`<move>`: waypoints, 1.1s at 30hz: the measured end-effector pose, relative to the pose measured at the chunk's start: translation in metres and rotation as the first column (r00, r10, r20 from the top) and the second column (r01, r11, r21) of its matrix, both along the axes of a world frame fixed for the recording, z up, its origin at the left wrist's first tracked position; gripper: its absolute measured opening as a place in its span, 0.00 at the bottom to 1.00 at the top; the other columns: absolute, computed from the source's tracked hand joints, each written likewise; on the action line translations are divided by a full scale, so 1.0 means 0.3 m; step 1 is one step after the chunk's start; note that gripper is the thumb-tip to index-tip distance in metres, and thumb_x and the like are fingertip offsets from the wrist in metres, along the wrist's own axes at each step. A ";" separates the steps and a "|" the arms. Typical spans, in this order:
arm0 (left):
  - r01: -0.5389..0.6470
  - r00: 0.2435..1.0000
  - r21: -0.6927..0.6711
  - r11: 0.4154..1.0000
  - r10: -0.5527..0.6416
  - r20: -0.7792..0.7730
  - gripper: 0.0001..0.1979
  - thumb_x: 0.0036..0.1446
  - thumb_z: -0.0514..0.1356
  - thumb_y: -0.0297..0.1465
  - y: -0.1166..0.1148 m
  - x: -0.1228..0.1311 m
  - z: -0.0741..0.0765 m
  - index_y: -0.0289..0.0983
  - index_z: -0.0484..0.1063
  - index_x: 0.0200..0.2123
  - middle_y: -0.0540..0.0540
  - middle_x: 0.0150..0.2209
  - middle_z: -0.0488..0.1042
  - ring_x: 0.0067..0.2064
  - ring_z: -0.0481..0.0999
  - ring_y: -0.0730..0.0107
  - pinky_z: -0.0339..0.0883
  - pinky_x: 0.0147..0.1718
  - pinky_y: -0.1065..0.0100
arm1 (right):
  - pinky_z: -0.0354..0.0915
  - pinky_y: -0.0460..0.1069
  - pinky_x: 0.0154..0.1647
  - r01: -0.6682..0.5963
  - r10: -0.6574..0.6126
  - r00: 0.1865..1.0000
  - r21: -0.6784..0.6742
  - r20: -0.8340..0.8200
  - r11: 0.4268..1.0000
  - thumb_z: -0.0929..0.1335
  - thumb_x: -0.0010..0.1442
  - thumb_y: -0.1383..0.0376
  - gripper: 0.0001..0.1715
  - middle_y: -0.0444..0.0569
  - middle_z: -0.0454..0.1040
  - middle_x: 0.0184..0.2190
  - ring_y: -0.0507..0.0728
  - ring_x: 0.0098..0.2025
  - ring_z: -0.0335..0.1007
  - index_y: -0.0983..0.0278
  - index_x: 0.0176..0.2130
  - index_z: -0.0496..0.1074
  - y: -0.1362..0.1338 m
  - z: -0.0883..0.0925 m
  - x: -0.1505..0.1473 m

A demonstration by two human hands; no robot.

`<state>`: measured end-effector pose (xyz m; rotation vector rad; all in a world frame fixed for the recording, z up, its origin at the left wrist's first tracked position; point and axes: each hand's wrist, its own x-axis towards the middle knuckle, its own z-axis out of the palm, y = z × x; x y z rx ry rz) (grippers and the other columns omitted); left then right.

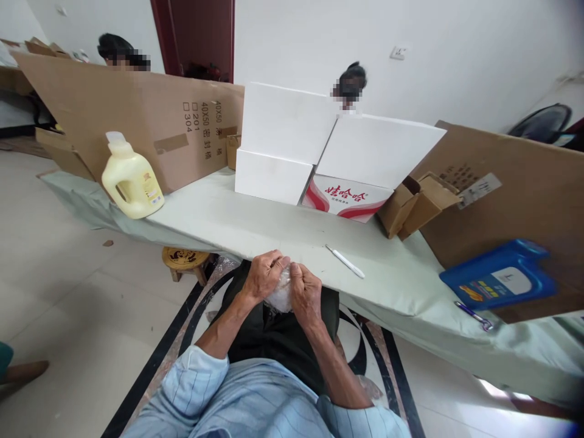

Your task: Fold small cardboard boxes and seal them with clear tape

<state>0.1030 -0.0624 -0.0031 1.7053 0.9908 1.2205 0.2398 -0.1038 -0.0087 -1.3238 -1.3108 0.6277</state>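
Note:
My left hand (264, 275) and my right hand (305, 293) are closed together just below the near edge of the table (255, 228). Between them they grip a small crumpled piece of clear plastic wrap (280, 296); what it holds, if anything, is hidden. Both hands hover over my lap, in front of dark trousers. A white pen-like tool (345, 261) lies on the table just beyond my right hand.
On the table stand a yellow jug (131, 178), white foam boxes (283, 140), a red-and-white carton (347, 198), a small cardboard box (417, 204), a blue jug (499, 274) and a metal tool (474, 316). Cardboard sheets screen two people behind. A wooden stool (185, 260) stands beneath.

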 end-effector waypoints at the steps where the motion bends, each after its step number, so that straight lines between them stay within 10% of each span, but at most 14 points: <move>1: -0.039 0.999 0.036 0.999 0.040 -0.019 0.19 0.70 0.56 0.43 0.001 0.016 -0.001 0.40 0.68 0.28 0.50 0.27 0.71 0.31 0.68 0.68 0.64 0.35 0.67 | 0.56 0.48 0.28 0.012 -0.012 1.000 0.011 0.016 1.000 0.65 0.69 0.41 0.31 0.41 0.64 0.22 0.52 0.26 0.55 0.62 0.29 0.72 -0.004 0.000 -0.006; 6: -0.041 0.988 0.074 0.996 0.052 -0.143 0.20 0.69 0.56 0.42 0.029 0.034 -0.015 0.39 0.67 0.25 0.49 0.28 0.71 0.34 0.70 0.68 0.68 0.42 0.66 | 0.59 0.48 0.30 -0.028 0.028 0.999 0.000 -0.046 1.000 0.67 0.66 0.41 0.30 0.43 0.69 0.25 0.53 0.29 0.60 0.63 0.31 0.75 0.023 -0.033 0.015; 12: 0.135 0.986 -0.276 0.952 -0.103 0.129 0.36 0.64 0.61 0.57 0.025 -0.076 -0.065 0.38 0.69 0.63 0.37 0.57 0.76 0.47 0.79 0.59 0.76 0.36 0.67 | 0.54 0.48 0.25 0.162 -0.180 0.881 -0.078 -0.437 0.984 0.73 0.56 0.37 0.32 0.39 0.60 0.21 0.51 0.25 0.52 0.61 0.26 0.67 0.098 -0.075 0.077; 16: 0.137 0.991 -0.274 0.952 -0.130 0.045 0.29 0.66 0.59 0.56 -0.009 -0.052 -0.096 0.38 0.75 0.54 0.45 0.40 0.79 0.33 0.77 0.64 0.73 0.28 0.69 | 0.57 0.48 0.25 0.143 -0.165 0.813 -0.084 -0.558 0.986 0.74 0.53 0.34 0.35 0.40 0.66 0.23 0.51 0.25 0.56 0.61 0.30 0.70 0.100 -0.085 0.054; 21: -0.142 0.972 0.009 0.990 0.141 -0.187 0.20 0.71 0.56 0.47 -0.009 -0.002 -0.075 0.39 0.79 0.50 0.44 0.33 0.80 0.37 0.80 0.58 0.73 0.40 0.64 | 0.67 0.49 0.32 0.099 -0.141 0.815 -0.105 -0.562 0.990 0.78 0.51 0.38 0.36 0.45 0.77 0.33 0.54 0.31 0.68 0.63 0.43 0.78 0.068 -0.080 0.031; 28: 0.160 0.977 -0.299 0.941 -0.108 0.185 0.35 0.65 0.55 0.62 -0.001 -0.053 -0.072 0.34 0.79 0.33 0.46 0.26 0.74 0.26 0.71 0.66 0.69 0.24 0.67 | 0.65 0.49 0.31 0.048 -0.108 0.798 -0.117 -0.593 0.992 0.79 0.51 0.42 0.33 0.46 0.78 0.32 0.54 0.30 0.68 0.64 0.42 0.79 0.045 -0.045 0.034; 33: -0.061 0.994 -0.159 0.985 0.075 0.084 0.27 0.63 0.61 0.52 0.004 -0.027 -0.087 0.35 0.73 0.24 0.51 0.23 0.66 0.27 0.65 0.72 0.58 0.26 0.71 | 0.68 0.50 0.34 0.143 -0.161 0.874 -0.074 -0.458 0.987 0.78 0.54 0.42 0.30 0.46 0.78 0.33 0.55 0.33 0.68 0.64 0.41 0.79 0.033 -0.068 0.003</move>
